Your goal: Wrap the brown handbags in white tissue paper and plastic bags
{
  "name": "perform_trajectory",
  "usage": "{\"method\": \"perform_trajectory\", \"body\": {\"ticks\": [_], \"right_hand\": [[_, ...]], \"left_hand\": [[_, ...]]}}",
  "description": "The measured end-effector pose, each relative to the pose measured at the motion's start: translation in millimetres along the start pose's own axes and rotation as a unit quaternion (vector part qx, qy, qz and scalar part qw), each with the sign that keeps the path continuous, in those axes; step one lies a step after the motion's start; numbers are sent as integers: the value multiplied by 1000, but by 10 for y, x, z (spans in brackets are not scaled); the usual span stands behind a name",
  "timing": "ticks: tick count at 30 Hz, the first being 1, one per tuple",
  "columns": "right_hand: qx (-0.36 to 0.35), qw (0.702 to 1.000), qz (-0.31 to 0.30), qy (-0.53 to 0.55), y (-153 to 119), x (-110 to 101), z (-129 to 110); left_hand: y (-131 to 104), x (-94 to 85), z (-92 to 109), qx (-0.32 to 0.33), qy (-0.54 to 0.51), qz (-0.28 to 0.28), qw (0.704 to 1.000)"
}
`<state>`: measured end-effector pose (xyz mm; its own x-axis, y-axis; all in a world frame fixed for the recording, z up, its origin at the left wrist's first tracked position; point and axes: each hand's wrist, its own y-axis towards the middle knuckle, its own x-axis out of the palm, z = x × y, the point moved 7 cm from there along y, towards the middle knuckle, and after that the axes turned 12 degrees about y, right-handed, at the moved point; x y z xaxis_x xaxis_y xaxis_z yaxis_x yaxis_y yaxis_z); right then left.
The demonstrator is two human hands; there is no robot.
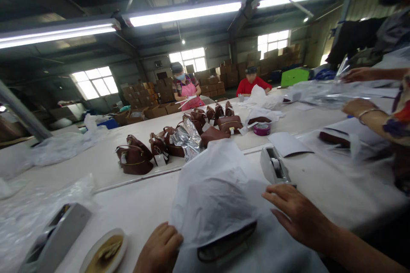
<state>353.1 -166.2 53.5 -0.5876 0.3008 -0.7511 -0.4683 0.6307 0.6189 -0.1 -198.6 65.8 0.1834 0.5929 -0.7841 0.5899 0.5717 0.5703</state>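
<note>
My two hands are apart, one on each side of a white wrapping (218,196) at the lower centre of the frame. The wrapping is draped over a dark brown item (229,239), of which only the lower edge and a thin strap show, near the bottom of the frame. My left hand (160,247), at bottom centre-left, has its fingers curled at the wrapping's left edge; I cannot tell whether they pinch it. My right hand (296,215), at lower right, is spread, fingers extended towards the wrapping's right side; contact cannot be confirmed. A grey tape dispenser (275,166) stands just beyond my right hand; a second dispenser (56,241) sits at lower left, with a shallow dish (123,251) holding brownish contents between it and my left hand. Across the white table (134,204), brown handbags (134,158) stand in a group at the centre of the frame, silver packets (188,136) lying among them. A purple roll (262,129) is right of that group. Clear plastic (60,204) is heaped at left. At the right edge, a co-worker's hands (360,106) are over plastic and sheets. Two further persons are noted in the background: one in a pink apron (188,91), one in a red top (241,88).
</note>
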Motion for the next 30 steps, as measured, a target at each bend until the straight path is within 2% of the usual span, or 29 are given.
{"method": "perform_trajectory", "body": {"ticks": [2, 3, 6, 7, 10, 12, 14, 18, 21, 23, 26, 30], "right_hand": [[-34, 997, 6, 65, 53, -111, -236], [-50, 993, -13, 106, 70, -94, -374], [-79, 971, -104, 199, 66, 178, -783], [-91, 967, -117, 207, 56, 283, -898], [-140, 966, -81, 203, 66, 487, -1130], [-155, 966, -49, 200, 123, 547, -1193], [-150, 968, -62, 193, 220, 618, -1228], [-120, 954, -190, 200, 480, 864, -1305], [-74, 938, -255, 225, 731, 1063, -1303], [-47, 921, -298, 247, 897, 1210, -1286], [-40, 873, -381, 301, 1083, 1410, -1313], [-13, 825, -464, 322, 1198, 1550, -1328]], "left_hand": [[4, -20, -51, -25, -23, -19, 999], [4, -24, -72, -37, -34, -27, 998], [8, -35, -147, -97, -82, -34, 991], [15, -28, -163, -117, -103, -41, 987], [51, -29, -182, -171, -156, -49, 972], [77, -38, -177, -196, -174, -47, 964], [96, -39, -159, -208, -186, -45, 959], [112, -28, -128, -212, -198, -51, 956], [121, -58, -139, -213, -188, -44, 958], [126, -89, -155, -215, -174, -33, 960], [116, -96, -179, -220, -159, -28, 962], [69, -61, -208, -227, -157, -28, 961]]}}
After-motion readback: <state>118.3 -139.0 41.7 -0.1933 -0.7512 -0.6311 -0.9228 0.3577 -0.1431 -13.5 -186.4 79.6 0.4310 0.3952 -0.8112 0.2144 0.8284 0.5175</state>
